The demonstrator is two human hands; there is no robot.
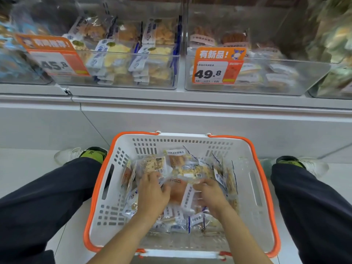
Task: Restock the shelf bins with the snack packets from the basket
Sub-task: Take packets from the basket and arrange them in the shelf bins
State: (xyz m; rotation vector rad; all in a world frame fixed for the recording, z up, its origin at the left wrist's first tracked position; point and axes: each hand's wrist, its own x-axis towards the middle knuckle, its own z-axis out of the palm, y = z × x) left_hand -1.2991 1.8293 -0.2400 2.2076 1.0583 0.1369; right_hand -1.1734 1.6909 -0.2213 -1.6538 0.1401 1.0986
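— Reaching where? Both hands, left hand (152, 195) and right hand (210, 195), are digging among the snack packets (182, 189) in the basket (106, 212), fingers curling round them.
— They're probably feeling light, crinkly, slippery; pinching the sealed edges is looking safest.

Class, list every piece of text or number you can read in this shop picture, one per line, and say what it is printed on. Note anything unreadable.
"有新品!" on the orange sign clipped to the right bin.
"49.8" on the price tag below that sign.
"45.8" on the left price tag, partly blurred.
The orange header above it: too blurred.
Print on the snack packets in the basket: too small.
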